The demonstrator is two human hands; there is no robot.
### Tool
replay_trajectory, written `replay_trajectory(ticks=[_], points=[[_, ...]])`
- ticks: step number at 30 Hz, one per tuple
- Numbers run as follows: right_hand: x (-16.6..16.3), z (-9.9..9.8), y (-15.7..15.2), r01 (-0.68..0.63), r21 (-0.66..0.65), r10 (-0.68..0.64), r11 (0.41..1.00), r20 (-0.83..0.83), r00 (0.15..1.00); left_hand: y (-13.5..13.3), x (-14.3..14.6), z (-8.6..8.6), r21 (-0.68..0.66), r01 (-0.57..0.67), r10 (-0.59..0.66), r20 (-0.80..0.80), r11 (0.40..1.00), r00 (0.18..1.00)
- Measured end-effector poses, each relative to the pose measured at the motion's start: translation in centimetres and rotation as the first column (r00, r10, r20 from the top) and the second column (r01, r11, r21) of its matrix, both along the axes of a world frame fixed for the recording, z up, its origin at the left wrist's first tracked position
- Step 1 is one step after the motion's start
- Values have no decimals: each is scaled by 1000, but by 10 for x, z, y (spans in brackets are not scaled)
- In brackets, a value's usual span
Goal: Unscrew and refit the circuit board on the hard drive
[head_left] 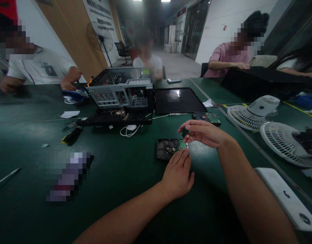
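A hard drive [166, 149] with its green circuit board facing up lies flat on the green table. My left hand [177, 173] rests on its near right corner, fingers closed together over the edge of the board. Just above the drive's right end, my right hand [205, 133] is curled with thumb and fingers pinched around a small dark piece [185, 132], whose kind I cannot make out. Farther back sits a second hard drive [206, 118], also board side up, touched by neither hand.
An opened computer case [120, 95] and a black panel [180, 100] stand beyond. White fan parts [257, 112] and a white numbered cover [285, 196] lie right. A screwdriver [71, 135] and a pixelated object [69, 176] lie left. Several people sit around the table.
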State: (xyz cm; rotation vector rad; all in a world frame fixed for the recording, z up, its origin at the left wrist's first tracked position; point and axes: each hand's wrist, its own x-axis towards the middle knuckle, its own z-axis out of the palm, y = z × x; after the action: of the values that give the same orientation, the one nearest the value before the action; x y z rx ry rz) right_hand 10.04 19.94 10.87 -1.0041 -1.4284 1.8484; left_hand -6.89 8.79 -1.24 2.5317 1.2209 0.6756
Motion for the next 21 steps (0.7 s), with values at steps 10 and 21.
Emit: replay_trajectory(ticks=[10, 21], points=[[6, -1, 5, 145, 227, -177, 963, 127, 976, 0, -2, 2, -1, 8, -8, -12, 1000, 1000], [-4, 1, 2, 164, 102, -175, 981, 111, 978, 0, -1, 1, 6, 7, -7, -11, 1000, 1000]])
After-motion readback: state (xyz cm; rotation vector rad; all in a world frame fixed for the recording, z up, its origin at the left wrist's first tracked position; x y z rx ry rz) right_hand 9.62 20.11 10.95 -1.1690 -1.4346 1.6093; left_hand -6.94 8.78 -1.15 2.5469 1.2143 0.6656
